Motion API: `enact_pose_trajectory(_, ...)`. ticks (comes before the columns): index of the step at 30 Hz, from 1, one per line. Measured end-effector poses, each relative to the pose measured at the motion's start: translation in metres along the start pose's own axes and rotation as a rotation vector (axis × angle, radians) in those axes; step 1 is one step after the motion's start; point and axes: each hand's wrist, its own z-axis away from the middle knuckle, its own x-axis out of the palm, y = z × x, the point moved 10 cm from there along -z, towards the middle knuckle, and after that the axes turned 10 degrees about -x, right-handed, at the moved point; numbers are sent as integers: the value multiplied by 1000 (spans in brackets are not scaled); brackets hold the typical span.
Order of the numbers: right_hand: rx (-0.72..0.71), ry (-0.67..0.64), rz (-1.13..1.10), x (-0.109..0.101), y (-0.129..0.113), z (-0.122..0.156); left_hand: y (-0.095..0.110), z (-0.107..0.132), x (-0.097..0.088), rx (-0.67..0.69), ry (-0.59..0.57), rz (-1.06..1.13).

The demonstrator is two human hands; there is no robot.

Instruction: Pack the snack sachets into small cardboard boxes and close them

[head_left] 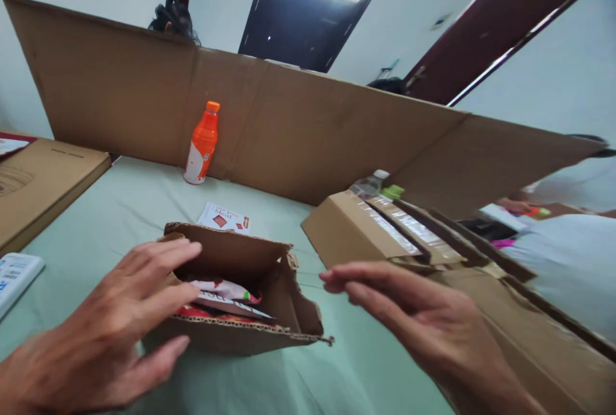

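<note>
A small open-topped cardboard box [231, 343] with torn edges stands on the green-covered table, close in front of me. Inside it lie a pink-and-white packet [231, 290] and a flat printed card or packet [235, 305], with something red below them. My left hand [120, 315] is at the box's left side, fingers apart and reaching over the rim; whether it touches the cardboard I cannot tell. To the right of the box, and apart from it, my right hand [409, 312] hovers with fingers stretched out and nothing in it. Behind the box lies a white printed card [224, 217].
An orange bottle [202, 145] stands before a tall cardboard partition [308, 133]. At right are a larger cardboard box [349, 229] and bottles [378, 184]. A flat carton [52, 190] and a white item [17, 280] lie left. Another person's sleeve [568, 267] shows far right.
</note>
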Motion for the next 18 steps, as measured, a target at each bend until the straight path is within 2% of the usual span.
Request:
enact_pose_trajectory(3, 19, -29, -31, 8, 18, 35, -24, 16, -4, -126, 59, -6)
enact_pose_trajectory(6, -121, -32, -144, 24, 4, 46, -35, 27, 6, -201, 76, 8)
enact_pose_trajectory(8, -222, -95, -185, 43, -12, 45, -37, 30, 15, -231, 93, 27)
enact_pose_trajectory(12, -294, -152, -100, 74, -25, 41, -40, 31, 23, -310, 159, 69)
enact_pose_trajectory(15, -294, -132, -85, 78, -24, 42, -43, 29, 23, -359, 203, 82)
enact_pose_trajectory(18, -301, -60, -83, 64, -21, 37, -43, 24, 24, -382, 208, 32)
